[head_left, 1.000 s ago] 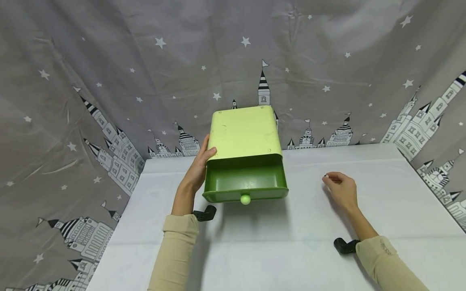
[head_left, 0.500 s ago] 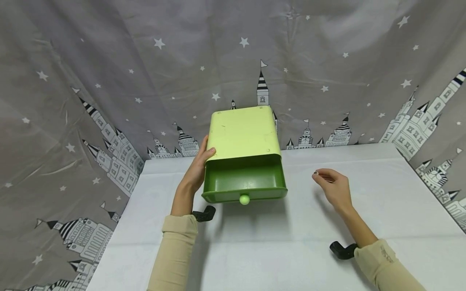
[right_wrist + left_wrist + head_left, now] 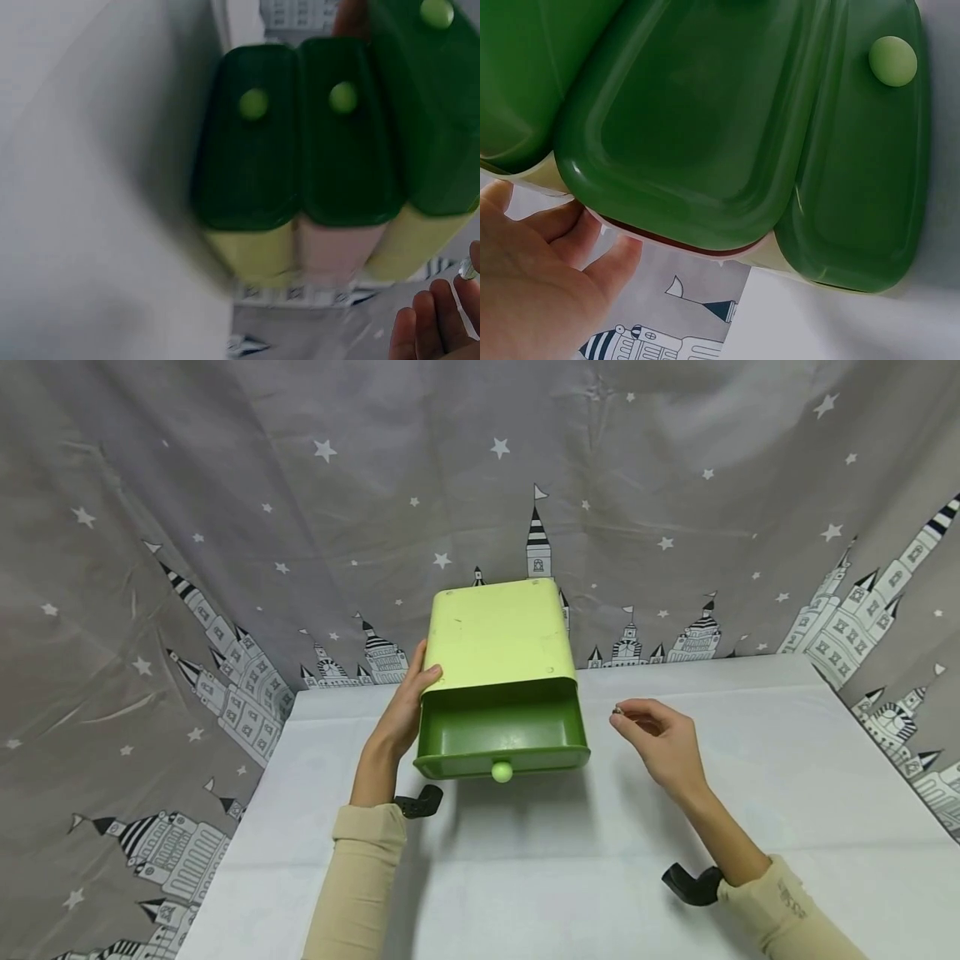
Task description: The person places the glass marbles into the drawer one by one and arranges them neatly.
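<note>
A small drawer cabinet (image 3: 498,635) with a pale yellow-green top stands mid-table. Its top green drawer (image 3: 504,727) is pulled out, and its visible inside is bare. Two lower drawers, shut, show in both wrist views, the middle one in a pink frame (image 3: 341,247). My left hand (image 3: 397,718) rests against the cabinet's left side, thumb at the top edge; its fingers (image 3: 615,262) touch the side in the left wrist view. To the right of the drawer, my right hand (image 3: 663,743) pinches a tiny shiny thing (image 3: 468,268), too small to identify, between thumb and fingertips.
A white cloth (image 3: 517,893) covers the table. Behind it hangs a grey curtain (image 3: 337,502) printed with castles and stars. Each wrist wears a black camera mount, the left one (image 3: 420,802) near the cabinet's front and the right one (image 3: 692,885) lower down.
My right hand has moved left toward the pulled-out drawer, with the tiny shiny thing pinched in its fingertips. The left hand and the cabinet have stayed in place.
</note>
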A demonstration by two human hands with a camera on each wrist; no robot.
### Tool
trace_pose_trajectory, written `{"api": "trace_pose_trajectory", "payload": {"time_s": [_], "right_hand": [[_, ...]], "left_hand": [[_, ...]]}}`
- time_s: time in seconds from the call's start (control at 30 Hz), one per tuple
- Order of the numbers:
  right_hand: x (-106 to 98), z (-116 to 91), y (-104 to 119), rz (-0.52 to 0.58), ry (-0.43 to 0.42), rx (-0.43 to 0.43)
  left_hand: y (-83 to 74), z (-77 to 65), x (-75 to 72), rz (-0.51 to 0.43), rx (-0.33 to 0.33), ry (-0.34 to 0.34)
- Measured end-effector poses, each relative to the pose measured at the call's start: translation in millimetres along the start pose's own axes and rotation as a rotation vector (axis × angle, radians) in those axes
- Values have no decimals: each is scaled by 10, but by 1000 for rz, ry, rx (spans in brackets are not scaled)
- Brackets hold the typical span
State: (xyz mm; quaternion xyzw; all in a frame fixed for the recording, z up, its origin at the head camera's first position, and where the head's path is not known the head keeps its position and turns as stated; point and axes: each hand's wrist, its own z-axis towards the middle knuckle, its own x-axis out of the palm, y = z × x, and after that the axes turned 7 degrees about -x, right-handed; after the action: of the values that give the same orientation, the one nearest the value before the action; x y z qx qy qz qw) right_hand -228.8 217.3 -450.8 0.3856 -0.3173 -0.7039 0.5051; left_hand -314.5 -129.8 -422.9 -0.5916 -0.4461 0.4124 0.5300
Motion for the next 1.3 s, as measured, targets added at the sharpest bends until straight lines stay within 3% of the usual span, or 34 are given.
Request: {"api": "trace_pose_trajectory", "payload": {"time_s": [0.3, 0.57, 0.83, 1.13, 1.3], "right_hand": [[179, 5, 385, 165, -2, -197], [305, 5, 559, 84, 1, -246], [415, 13, 629, 78, 44, -334], [460, -11, 650, 41, 78, -292], [439, -53, 626, 30, 142, -272]], "left_hand": [[-8, 19, -1, 6, 11, -3], [-1, 13, -4, 0, 9, -3], [13, 24, -9, -1, 15, 5], [-3, 2, 1, 2, 4, 2], [4, 2, -1, 0, 2, -1]]}}
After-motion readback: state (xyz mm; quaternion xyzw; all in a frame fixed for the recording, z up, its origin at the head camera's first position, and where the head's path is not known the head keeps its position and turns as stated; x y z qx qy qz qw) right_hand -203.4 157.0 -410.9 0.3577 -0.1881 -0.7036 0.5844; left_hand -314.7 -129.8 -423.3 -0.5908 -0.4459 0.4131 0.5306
